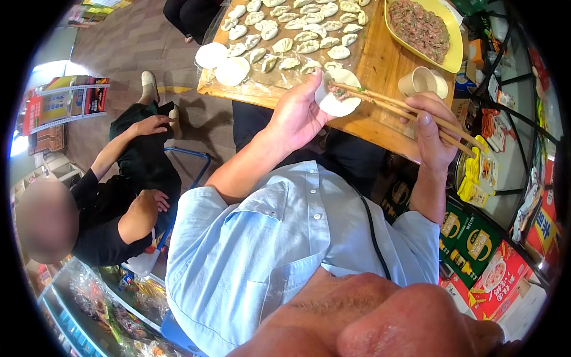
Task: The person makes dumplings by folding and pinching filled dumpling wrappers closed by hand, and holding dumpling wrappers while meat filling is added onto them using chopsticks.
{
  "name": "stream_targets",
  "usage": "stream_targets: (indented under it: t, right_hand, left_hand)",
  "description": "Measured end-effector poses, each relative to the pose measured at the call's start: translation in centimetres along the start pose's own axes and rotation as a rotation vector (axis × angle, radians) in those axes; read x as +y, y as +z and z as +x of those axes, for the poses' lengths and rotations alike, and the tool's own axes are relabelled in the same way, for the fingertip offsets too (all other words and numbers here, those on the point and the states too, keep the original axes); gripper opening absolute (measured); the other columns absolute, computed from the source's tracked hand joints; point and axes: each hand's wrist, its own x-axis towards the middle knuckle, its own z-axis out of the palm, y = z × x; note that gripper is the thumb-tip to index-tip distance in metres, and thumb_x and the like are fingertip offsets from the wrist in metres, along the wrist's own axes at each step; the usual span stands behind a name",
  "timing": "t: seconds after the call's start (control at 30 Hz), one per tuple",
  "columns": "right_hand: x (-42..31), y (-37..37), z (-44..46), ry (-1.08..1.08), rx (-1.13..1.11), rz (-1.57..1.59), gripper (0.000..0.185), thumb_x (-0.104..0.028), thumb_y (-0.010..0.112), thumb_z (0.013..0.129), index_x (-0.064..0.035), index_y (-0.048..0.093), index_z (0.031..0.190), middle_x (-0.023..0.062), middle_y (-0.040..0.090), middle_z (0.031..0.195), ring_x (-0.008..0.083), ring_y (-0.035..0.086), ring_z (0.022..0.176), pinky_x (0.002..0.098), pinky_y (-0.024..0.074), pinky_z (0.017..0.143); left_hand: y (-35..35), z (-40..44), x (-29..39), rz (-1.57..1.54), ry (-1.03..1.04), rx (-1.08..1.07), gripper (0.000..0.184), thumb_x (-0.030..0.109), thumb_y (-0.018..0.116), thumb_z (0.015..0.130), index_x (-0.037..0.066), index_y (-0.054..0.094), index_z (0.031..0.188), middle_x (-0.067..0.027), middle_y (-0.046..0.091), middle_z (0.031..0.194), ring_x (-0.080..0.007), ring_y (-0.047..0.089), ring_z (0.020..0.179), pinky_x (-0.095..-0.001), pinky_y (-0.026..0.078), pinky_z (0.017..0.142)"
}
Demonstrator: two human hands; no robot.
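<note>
A round white wrapper [338, 106] rests on the fingers of my left hand [300, 113], held above the table's front edge. My right hand [433, 125] is closed around a pair of wooden chopsticks [392, 106]. Their tips touch a small lump of meat filling [341, 91] on the wrapper. Beyond, a yellow tray [454, 58] holds more minced filling [418, 31]. Two flat wrappers [232, 71] lie at the table's left corner, beside rows of folded dumplings [307, 46] on a plastic sheet.
Paper cups [416, 82] stand on the wooden table [377, 68], near my right hand. At the left a person in dark clothes [146, 160] sits by a blue-framed chair [199, 156]. Shelves with packages [488, 172] and green boxes [476, 241] are close on my right.
</note>
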Motion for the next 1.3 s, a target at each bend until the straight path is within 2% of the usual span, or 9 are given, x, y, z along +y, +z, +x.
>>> stream_targets:
  t: [0.27, 0.33, 0.47, 0.53, 0.7, 0.97, 1.3]
  right_hand:
    - [0.5, 0.1, -0.3, -0.004, 0.077, 0.040, 0.026, -0.017, 0.062, 0.098, 0.0081, 0.068, 0.105, 0.0160, 0.064, 0.095, 0.0194, 0.065, 0.078, 0.0287, 0.0554, 0.067]
    - [0.4, 0.1, -0.3, -0.010, 0.083, 0.035, 0.026, -0.017, 0.062, 0.098, 0.0080, 0.068, 0.105, 0.0156, 0.064, 0.094, 0.0189, 0.065, 0.077, 0.0283, 0.0550, 0.067]
    - [0.3, 0.1, -0.4, -0.003, 0.099, 0.010, 0.026, -0.017, 0.063, 0.098, 0.0069, 0.069, 0.105, 0.0137, 0.065, 0.094, 0.0171, 0.066, 0.076, 0.0276, 0.0545, 0.067]
    - [0.3, 0.2, -0.3, -0.002, 0.100, -0.010, 0.025, -0.017, 0.064, 0.098, 0.0064, 0.069, 0.105, 0.0129, 0.065, 0.093, 0.0165, 0.066, 0.075, 0.0272, 0.0544, 0.067]
    - [-0.4, 0.6, -0.2, 0.040, 0.116, -0.060, 0.025, -0.018, 0.066, 0.097, 0.0052, 0.070, 0.104, 0.0110, 0.065, 0.092, 0.0150, 0.065, 0.075, 0.0260, 0.0540, 0.068]
    - [-2.0, 0.8, 0.7, -0.108, -0.011, -0.355, 0.021, -0.013, 0.073, 0.090, 0.0042, 0.071, 0.102, 0.0086, 0.066, 0.079, 0.0136, 0.059, 0.069, 0.0254, 0.0438, 0.058]
    - [-2.9, 2.2, 0.9, -0.138, -0.083, -0.434, 0.018, -0.007, 0.074, 0.088, 0.0033, 0.071, 0.102, 0.0114, 0.067, 0.084, 0.0189, 0.062, 0.071, 0.0272, 0.0482, 0.062]
  left_hand:
    - [0.2, 0.0, 0.1, -0.025, -0.005, 0.000, 0.056, 0.041, 0.043, 0.106, -0.007, 0.043, 0.136, -0.0189, 0.056, 0.133, -0.0286, 0.059, 0.123, -0.0406, 0.050, 0.108]
    - [0.2, 0.0, 0.0, -0.088, -0.009, 0.010, 0.046, 0.035, 0.046, 0.106, -0.005, 0.049, 0.129, -0.0183, 0.061, 0.126, -0.0294, 0.063, 0.116, -0.0437, 0.053, 0.104]
    - [0.1, -0.2, -0.2, -0.056, -0.010, 0.009, 0.044, 0.034, 0.045, 0.107, -0.004, 0.049, 0.129, -0.0184, 0.060, 0.126, -0.0295, 0.063, 0.116, -0.0437, 0.053, 0.104]
    - [0.2, -0.3, -0.2, -0.020, -0.018, 0.018, 0.043, 0.034, 0.046, 0.107, -0.003, 0.049, 0.128, -0.0191, 0.058, 0.127, -0.0276, 0.061, 0.119, -0.0403, 0.052, 0.105]
    - [-0.2, -0.2, -0.2, -0.037, -0.029, 0.036, 0.042, 0.033, 0.044, 0.107, -0.003, 0.050, 0.128, -0.0173, 0.062, 0.124, -0.0278, 0.064, 0.116, -0.0419, 0.054, 0.102]
    - [-0.4, -0.3, -0.1, -0.047, -0.031, 0.031, 0.044, 0.033, 0.043, 0.108, -0.005, 0.049, 0.129, -0.0188, 0.061, 0.125, -0.0275, 0.063, 0.116, -0.0411, 0.054, 0.102]
    - [-0.9, -0.4, 0.3, -0.029, -0.002, 0.048, 0.044, 0.034, 0.045, 0.107, -0.004, 0.051, 0.128, -0.0160, 0.062, 0.124, -0.0252, 0.064, 0.115, -0.0386, 0.054, 0.102]
